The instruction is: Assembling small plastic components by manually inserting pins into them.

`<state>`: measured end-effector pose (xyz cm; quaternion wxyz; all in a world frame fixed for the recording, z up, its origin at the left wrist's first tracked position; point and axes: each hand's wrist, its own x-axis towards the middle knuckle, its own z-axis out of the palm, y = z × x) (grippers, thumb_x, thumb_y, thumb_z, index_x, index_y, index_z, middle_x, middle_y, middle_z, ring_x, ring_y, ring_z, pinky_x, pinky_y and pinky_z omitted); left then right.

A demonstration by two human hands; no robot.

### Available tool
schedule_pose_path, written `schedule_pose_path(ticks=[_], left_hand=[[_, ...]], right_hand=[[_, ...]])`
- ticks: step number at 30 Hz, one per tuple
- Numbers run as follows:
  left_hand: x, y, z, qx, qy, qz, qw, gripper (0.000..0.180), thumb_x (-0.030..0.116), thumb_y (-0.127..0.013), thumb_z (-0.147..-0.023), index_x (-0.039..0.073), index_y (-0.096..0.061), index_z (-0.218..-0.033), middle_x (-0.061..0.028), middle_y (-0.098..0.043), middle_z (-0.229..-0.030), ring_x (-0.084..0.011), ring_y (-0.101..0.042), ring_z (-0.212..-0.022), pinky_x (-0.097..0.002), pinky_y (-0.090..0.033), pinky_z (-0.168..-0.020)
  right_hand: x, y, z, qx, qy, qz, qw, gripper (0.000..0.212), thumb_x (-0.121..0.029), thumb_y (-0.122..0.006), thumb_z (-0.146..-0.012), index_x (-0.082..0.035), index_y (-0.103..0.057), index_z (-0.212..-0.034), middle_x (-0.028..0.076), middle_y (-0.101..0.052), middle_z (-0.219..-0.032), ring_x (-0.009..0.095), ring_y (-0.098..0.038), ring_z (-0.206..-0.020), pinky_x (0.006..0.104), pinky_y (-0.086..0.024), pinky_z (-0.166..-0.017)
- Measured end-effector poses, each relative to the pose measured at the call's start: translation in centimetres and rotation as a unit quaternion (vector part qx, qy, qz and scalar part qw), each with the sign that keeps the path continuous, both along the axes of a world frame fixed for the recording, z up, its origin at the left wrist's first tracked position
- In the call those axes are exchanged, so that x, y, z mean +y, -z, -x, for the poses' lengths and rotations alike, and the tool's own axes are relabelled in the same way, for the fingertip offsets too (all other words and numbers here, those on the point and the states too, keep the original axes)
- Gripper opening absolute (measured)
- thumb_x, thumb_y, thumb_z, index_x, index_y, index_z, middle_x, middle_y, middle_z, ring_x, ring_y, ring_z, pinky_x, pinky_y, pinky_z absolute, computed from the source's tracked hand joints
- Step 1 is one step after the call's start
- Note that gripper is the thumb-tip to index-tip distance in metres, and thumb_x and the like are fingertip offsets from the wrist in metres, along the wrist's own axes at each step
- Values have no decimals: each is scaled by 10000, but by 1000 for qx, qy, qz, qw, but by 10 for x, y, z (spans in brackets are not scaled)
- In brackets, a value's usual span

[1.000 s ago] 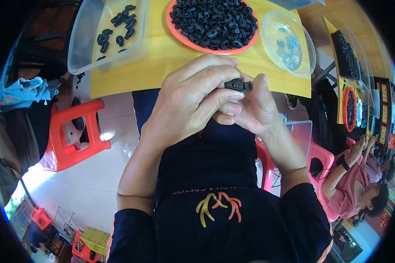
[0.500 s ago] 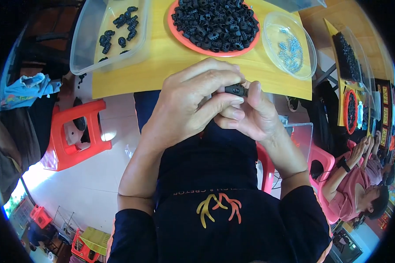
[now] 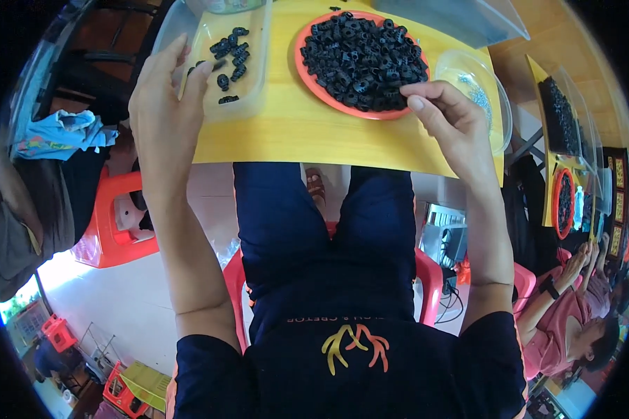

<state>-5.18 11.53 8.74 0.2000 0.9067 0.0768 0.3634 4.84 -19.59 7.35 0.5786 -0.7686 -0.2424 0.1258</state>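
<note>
Left hand (image 3: 162, 105): raised at the near left corner of the clear plastic tub (image 3: 253, 42), fingers spread and pointing up, fingertips at the tub's rim; grip released, nothing seen in it.

Right hand (image 3: 449, 122): at the near edge of the orange plate (image 3: 302, 56), fingers curled with thumb and forefinger tips close together over the heap; whether the grip has closed on a piece cannot be told.

Black ring parts (image 3: 363, 59): piled high on the orange plate, middle of the yellow desk (image 3: 307, 129).

Finished black pieces (image 3: 230, 56): a small scatter inside the clear plastic tub, left of the plate.

Clear bowl (image 3: 493, 105): just right of the plate, beside the right hand, holding small pale bits.

Red stool (image 3: 115, 223): on the floor, lower left.

Another person (image 3: 573, 307): in pink, seated at far right, beside a second desk with a second plate of black parts (image 3: 565, 202).
</note>
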Motion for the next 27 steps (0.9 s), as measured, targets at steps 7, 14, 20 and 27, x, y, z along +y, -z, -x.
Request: schedule_pose_path(ticks=[7, 14, 20, 27], left_hand=[[-64, -1, 11, -72, 130, 149, 978, 279, -17, -646, -847, 43, -655, -1120, -65, -631, -835, -137, -576, -664, -229, -432, -560], [-110, 35, 22, 55, 232, 235, 942, 219, 24, -639, -846, 21, -641, -1065, -132, -587, -758, -284, -598, -647, -355, -469, -588], [-117, 56, 17, 84, 257, 261, 927, 178, 38, -619, -865, 13, -637, -1040, -133, -590, -759, -291, -610, -659, -373, -481, -606], [-116, 66, 8, 77, 237, 299, 921, 181, 17, -613, -871, -3, -653, -1046, -126, -618, -783, -233, -620, -690, -335, -485, -630]], right_hand=[[42, -2, -30, -225, -36, 153, 962, 143, -96, -657, -839, -54, -693, -972, 100, -619, -863, 216, -636, -769, 306, -489, -686], [71, -6, -45, -403, -67, 284, 867, 186, -207, -689, -809, -87, -705, -950, 115, -638, -905, 311, -636, -879, 410, -496, -757], [75, -10, -47, -389, -121, 336, 849, 212, -245, -720, -776, -87, -717, -919, 123, -630, -924, 306, -636, -878, 417, -501, -769], [74, -17, -57, -405, -190, 337, 829, 191, -199, -694, -779, -78, -694, -927, 118, -639, -927, 306, -636, -875, 409, -503, -765]])
